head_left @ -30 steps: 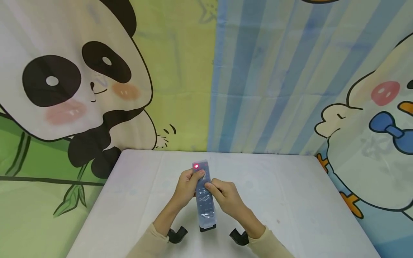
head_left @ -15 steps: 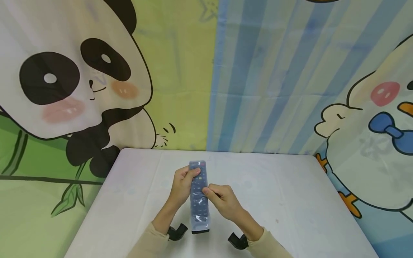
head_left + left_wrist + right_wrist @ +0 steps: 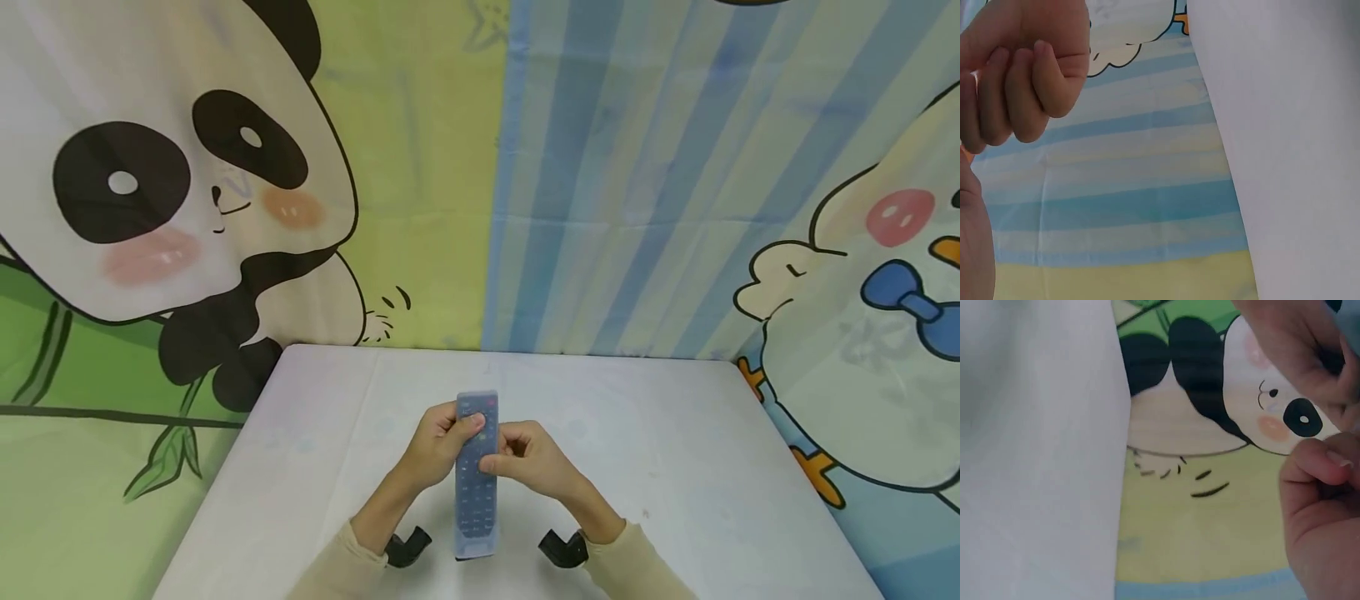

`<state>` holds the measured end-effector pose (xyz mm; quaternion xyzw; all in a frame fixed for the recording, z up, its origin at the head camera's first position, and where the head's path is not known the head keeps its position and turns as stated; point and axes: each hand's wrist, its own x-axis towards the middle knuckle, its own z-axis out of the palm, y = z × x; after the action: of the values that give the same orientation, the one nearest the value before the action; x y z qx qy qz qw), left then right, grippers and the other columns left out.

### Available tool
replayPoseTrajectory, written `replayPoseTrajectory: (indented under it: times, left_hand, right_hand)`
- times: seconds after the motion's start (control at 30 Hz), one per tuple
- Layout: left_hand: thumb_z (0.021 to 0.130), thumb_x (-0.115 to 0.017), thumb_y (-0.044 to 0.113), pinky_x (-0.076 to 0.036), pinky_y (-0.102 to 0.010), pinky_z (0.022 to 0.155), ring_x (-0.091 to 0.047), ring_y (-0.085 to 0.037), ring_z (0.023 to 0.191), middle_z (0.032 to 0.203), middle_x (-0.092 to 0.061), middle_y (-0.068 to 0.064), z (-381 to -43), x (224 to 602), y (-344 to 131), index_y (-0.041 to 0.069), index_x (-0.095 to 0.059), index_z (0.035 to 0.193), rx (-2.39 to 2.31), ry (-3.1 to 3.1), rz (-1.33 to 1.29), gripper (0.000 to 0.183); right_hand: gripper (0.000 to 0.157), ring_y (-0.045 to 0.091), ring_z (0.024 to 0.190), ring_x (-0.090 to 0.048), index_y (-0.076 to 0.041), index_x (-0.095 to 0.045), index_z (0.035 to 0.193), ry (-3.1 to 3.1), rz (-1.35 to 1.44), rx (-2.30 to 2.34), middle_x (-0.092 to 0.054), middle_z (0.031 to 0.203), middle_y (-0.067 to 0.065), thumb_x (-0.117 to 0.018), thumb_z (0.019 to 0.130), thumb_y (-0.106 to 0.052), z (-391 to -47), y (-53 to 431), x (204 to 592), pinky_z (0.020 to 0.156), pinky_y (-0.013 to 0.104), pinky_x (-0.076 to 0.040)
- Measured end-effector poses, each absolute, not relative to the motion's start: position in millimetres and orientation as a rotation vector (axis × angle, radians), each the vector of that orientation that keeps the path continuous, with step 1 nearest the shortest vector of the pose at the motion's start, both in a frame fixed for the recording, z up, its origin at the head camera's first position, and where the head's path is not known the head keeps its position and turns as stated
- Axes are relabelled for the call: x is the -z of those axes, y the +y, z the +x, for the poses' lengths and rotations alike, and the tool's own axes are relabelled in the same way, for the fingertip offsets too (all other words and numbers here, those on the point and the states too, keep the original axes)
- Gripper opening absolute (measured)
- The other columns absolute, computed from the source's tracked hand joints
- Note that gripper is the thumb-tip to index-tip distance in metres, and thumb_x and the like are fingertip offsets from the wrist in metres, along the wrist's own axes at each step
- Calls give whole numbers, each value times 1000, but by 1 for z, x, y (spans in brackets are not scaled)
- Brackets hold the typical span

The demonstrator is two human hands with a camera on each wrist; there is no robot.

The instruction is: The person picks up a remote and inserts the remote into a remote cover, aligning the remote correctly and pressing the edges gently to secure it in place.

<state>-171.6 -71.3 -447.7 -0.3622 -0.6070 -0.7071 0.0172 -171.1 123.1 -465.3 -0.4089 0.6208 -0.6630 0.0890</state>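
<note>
In the head view a long remote control (image 3: 477, 504) in a translucent bluish plastic sleeve stands nearly upright over the middle of the table. My left hand (image 3: 435, 446) grips its upper left side, thumb across the buttons. From the other side my right hand (image 3: 534, 458) pinches the sleeved edge about midway down, thumb on the front and fingers curled. A dark strip shows at the lower end. The left wrist view has the right hand's curled fingers (image 3: 1013, 100) at upper left. In the right wrist view the left hand (image 3: 1304, 353) lies above the right.
Under the hands spreads a white table (image 3: 660, 467). Black curved pieces (image 3: 408, 547) sit by both cream sleeves (image 3: 341, 562). Behind hangs a printed curtain (image 3: 420, 167) with a panda, stripes and a white bird.
The remote control has tilted left, then come back right and lower, now straighter. Its sleeve looks smoother than before, and a red light at its top end no longer shows.
</note>
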Motion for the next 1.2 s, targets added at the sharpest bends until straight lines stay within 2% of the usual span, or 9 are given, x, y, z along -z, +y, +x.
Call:
replayPoseTrajectory:
  times: [0.1, 0.23, 0.43, 0.57, 0.73, 0.87, 1.0, 1.1, 1.2]
  left_hand:
    - [104, -46, 4, -44, -27, 41, -54, -7, 55, 68, -61, -7, -171, 448, -72, -4, -62, 90, 2169, -1954, -1123, 23]
    - [103, -46, 2, -48, -26, 44, -58, -8, 56, 72, -63, -3, -170, 451, -72, -10, -61, 93, 2233, -1930, -1030, 22]
    - [100, -51, 4, -52, -27, 47, -61, -9, 56, 71, -63, 2, -168, 446, -72, -15, -60, 90, 2273, -1835, -820, 23]
    - [100, -51, 4, -51, -25, 46, -60, -9, 55, 69, -62, 3, -169, 443, -73, -16, -59, 89, 2295, -1801, -816, 24]
    - [100, -47, 2, -51, -25, 47, -60, -7, 58, 72, -62, 4, -168, 444, -72, -17, -57, 92, 2351, -1775, -958, 23]
    - [102, -45, 4, -51, -25, 48, -59, -7, 60, 75, -63, 4, -165, 445, -72, -14, -57, 94, 2371, -1762, -1078, 23]
    - [105, -45, 8, -54, -28, 52, -61, -8, 64, 79, -63, 2, -164, 444, -70, -12, -58, 98, 2364, -1780, -1172, 25]
    - [105, -44, 6, -54, -30, 52, -61, -8, 65, 81, -62, 2, -165, 444, -68, -12, -59, 102, 2345, -1805, -1192, 24]
    - [105, -46, 7, -54, -31, 52, -61, -10, 64, 81, -62, 1, -167, 445, -66, -12, -60, 105, 2335, -1839, -1156, 23]
  right_hand:
    - [29, 13, 52, -31, -8, -46, 75, 1973, -1308, 1995, -35, 61, 6, -57, 101, -1, -174, 125, 460, 43, 32, -28]
    - [29, 16, 51, -31, -8, -49, 78, 2038, -1443, 1980, -36, 61, 4, -47, 103, 6, -172, 119, 453, 43, 30, -29]
    - [33, 14, 47, -32, -9, -47, 76, 2106, -1499, 1962, -37, 57, 4, -48, 99, 14, -168, 110, 444, 41, 23, -27]
    - [35, 12, 47, -33, -10, -47, 74, 2116, -1483, 1948, -38, 58, 4, -51, 97, 16, -165, 109, 440, 41, 22, -27]
    - [33, 15, 48, -31, -9, -46, 72, 2015, -1394, 1976, -37, 61, 6, -55, 98, 11, -165, 112, 445, 40, 28, -26]
    - [29, 13, 50, -31, -4, -48, 74, 1843, -1321, 1960, -35, 61, 6, -59, 101, -4, -167, 115, 448, 41, 31, -26]
    - [28, 5, 62, -46, 8, -58, 94, 1766, -1237, 1882, -51, 72, -4, -61, 102, -18, -171, 121, 447, 51, 23, -40]
    - [31, 6, 74, -54, 13, -59, 109, 1748, -1217, 1812, -60, 88, -3, -59, 103, -17, -174, 125, 444, 63, 22, -48]
    - [23, 5, 71, -51, 11, -60, 106, 1778, -1250, 1781, -57, 80, 1, -55, 105, -12, -176, 127, 442, 61, 22, -46]
